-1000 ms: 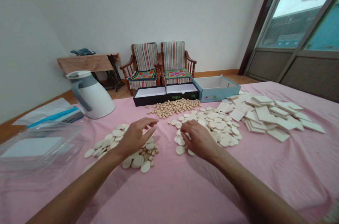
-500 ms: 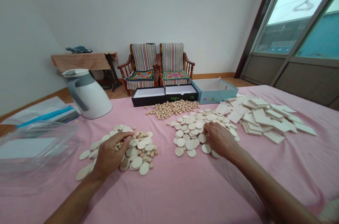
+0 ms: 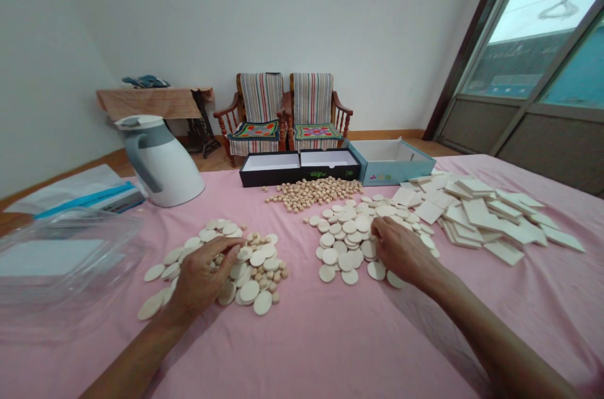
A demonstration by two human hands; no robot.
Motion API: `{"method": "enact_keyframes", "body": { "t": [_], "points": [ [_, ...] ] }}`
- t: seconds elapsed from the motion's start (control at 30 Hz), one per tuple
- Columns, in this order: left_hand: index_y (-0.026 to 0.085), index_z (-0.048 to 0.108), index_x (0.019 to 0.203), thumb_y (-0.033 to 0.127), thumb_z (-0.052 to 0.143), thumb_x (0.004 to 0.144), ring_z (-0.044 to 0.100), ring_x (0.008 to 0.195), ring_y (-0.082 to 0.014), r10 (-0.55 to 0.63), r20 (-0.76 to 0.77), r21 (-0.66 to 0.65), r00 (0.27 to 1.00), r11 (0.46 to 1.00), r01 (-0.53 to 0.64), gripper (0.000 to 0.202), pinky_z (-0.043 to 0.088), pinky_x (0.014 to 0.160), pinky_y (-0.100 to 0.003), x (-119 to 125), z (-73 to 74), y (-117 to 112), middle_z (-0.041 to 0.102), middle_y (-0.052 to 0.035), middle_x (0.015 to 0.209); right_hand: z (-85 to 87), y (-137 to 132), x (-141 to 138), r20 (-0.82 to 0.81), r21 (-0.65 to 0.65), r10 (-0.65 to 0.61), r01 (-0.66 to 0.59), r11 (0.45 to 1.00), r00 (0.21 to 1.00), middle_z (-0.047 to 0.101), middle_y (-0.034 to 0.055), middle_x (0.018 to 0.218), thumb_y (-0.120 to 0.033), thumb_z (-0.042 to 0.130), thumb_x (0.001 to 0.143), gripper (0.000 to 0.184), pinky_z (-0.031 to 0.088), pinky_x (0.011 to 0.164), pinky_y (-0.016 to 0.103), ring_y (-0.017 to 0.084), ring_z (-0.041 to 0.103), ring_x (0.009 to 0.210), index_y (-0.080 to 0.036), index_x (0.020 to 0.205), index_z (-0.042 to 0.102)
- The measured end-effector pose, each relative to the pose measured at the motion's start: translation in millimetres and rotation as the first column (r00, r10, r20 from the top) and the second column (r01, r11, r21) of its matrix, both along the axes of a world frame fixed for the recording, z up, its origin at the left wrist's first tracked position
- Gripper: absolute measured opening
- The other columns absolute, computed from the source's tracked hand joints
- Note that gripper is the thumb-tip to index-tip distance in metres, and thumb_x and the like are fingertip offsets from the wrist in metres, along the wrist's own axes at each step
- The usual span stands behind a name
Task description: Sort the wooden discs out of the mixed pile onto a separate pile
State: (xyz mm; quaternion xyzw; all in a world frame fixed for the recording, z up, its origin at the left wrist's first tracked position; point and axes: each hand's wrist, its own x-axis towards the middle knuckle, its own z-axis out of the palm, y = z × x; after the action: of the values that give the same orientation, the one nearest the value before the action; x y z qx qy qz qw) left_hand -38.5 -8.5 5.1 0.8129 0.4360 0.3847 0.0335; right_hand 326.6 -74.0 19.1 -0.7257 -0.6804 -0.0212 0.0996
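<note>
A mixed pile of round wooden discs [image 3: 249, 291] and small wooden cubes [image 3: 260, 274] lies on the left of the pink cloth. My left hand [image 3: 202, 273] rests over that pile's left side, fingers bent, with a gap between thumb and forefinger. Right of centre is a heap of pale wooden discs [image 3: 349, 226]. On its right part sits my right hand [image 3: 401, 248], fingers curled together and pointing down. Its fingertips are hidden, so anything in them cannot be made out.
Behind lie a heap of small cubes [image 3: 314, 192], a black divided box [image 3: 268, 177] and a light-blue box [image 3: 396, 171]. Square wooden tiles [image 3: 476, 213] are piled at right. A white jug [image 3: 172, 166], a blue-edged packet [image 3: 89, 199] and a clear plastic container [image 3: 61, 273] stand at left.
The whole view has shifted slightly, so things appear a little further right. Both hands stay at their piles in nearly the same pose.
</note>
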Motion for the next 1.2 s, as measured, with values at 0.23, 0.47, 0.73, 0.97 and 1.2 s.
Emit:
{"method": "enact_keyframes", "body": {
  "t": [0.23, 0.47, 0.73, 0.97, 1.2],
  "points": [
    [0.022, 0.070, 0.089, 0.032, 0.050, 0.086, 0.067, 0.088, -0.0199, -0.029, -0.009, -0.001, 1.000, 1.000, 0.029, 0.022, 0.054, 0.080, -0.032, 0, 0.5, -3, 0.073, -0.0038, 0.092, 26.3, 65, -9, -0.129, 0.073, 0.119, -0.110, 0.991, 0.984, 0.058, 0.0036, 0.078, -0.008, 0.050, 0.068, 0.015, 0.033, 0.062, 0.023, 0.013, 0.052, 0.071, -0.015, 0.080, 0.055],
    [0.019, 0.069, 0.091, 0.026, 0.051, 0.087, 0.067, 0.086, -0.0182, -0.060, -0.027, 0.015, 0.998, 0.998, 0.060, 0.020, 0.053, 0.077, -0.030, -4, -3.9, -5, 0.072, -0.0051, 0.091, 11.4, 142, -25, -0.037, 0.076, 0.025, -0.022, 0.997, 0.999, 0.060, 0.0144, 0.098, -0.006, 0.047, 0.074, 0.025, 0.036, 0.071, 0.025, 0.018, 0.055, 0.085, -0.009, 0.095, 0.060],
    [0.019, 0.068, 0.095, 0.023, 0.051, 0.086, 0.067, 0.087, -0.0183, -0.111, -0.017, -0.013, 0.994, 0.994, 0.110, 0.020, 0.054, 0.077, -0.030, -5, -4.0, -6, 0.072, -0.0058, 0.092, 0.7, 121, -83, -0.103, -0.006, 0.456, -0.459, 0.889, 0.884, 0.065, 0.0062, 0.088, -0.008, 0.052, 0.075, 0.018, 0.037, 0.072, 0.022, 0.015, 0.057, 0.083, -0.015, 0.087, 0.065],
    [0.019, 0.067, 0.095, 0.022, 0.052, 0.087, 0.066, 0.089, -0.0179, -0.119, -0.019, -0.007, 0.993, 0.993, 0.119, 0.018, 0.053, 0.080, -0.030, -4, -6.1, -7, 0.072, -0.0052, 0.093, -18.6, 126, -98, -0.006, -0.068, 0.432, -0.431, 0.900, 0.902, 0.063, 0.0098, 0.088, -0.003, 0.047, 0.076, 0.022, 0.036, 0.073, 0.024, 0.017, 0.056, 0.087, -0.012, 0.084, 0.065],
    [0.018, 0.068, 0.095, 0.022, 0.051, 0.087, 0.066, 0.088, -0.0179, -0.101, -0.002, -0.034, 0.995, 0.994, 0.101, 0.019, 0.053, 0.079, -0.029, -3, -2.5, -9, 0.072, -0.0054, 0.093, 7.4, 139, -95, -0.079, 0.224, 0.335, -0.311, 0.924, 0.939, 0.060, 0.0122, 0.100, -0.005, 0.044, 0.079, 0.028, 0.036, 0.085, 0.028, 0.020, 0.051, 0.098, -0.012, 0.098, 0.064]
  ]
}}
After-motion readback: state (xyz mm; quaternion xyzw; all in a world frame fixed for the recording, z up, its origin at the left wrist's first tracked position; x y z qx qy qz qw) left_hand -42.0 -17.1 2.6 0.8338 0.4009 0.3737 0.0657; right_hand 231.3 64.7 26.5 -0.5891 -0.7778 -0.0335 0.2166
